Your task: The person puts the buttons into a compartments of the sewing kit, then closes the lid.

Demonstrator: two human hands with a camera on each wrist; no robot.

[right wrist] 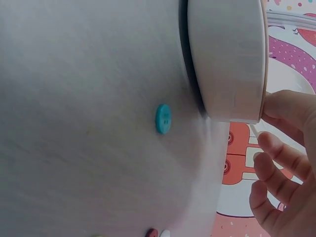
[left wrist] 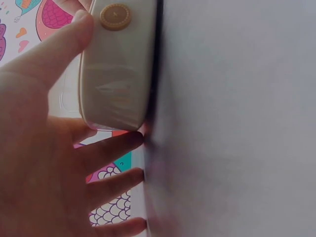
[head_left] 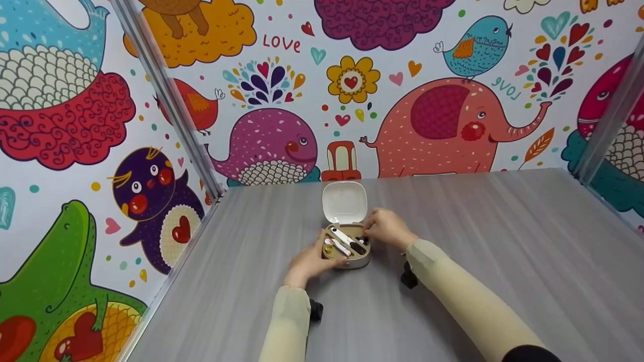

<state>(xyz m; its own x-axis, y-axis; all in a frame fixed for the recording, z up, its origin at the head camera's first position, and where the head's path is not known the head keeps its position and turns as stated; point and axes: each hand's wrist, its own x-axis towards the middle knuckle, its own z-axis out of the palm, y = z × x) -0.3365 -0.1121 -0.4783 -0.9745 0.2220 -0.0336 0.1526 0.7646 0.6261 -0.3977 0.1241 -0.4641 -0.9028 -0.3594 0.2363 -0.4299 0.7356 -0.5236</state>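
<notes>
Head: white box [head_left: 357, 263], lid [head_left: 345, 202] raised, on the surface [head_left: 508, 236]; held at near left corner by left hand [head_left: 309, 261]; right hand [head_left: 390, 229] at right rim, any pinch not discernible. Left wrist: fingers [left wrist: 111, 149] spread about a smooth wall [left wrist: 116, 74]; presumably light, stiff, slippery, best gripped by opposite sides. Right wrist: teal button [right wrist: 163, 119] near, apart.

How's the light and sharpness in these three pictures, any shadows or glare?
Head view: bright, fairly even light, soft detail in the box; left wrist view: left hand shaded, faint reflections on the box, table blurred; right wrist view: dimmer, a dark shadow along the box's base, teal button fairly clear.
</notes>
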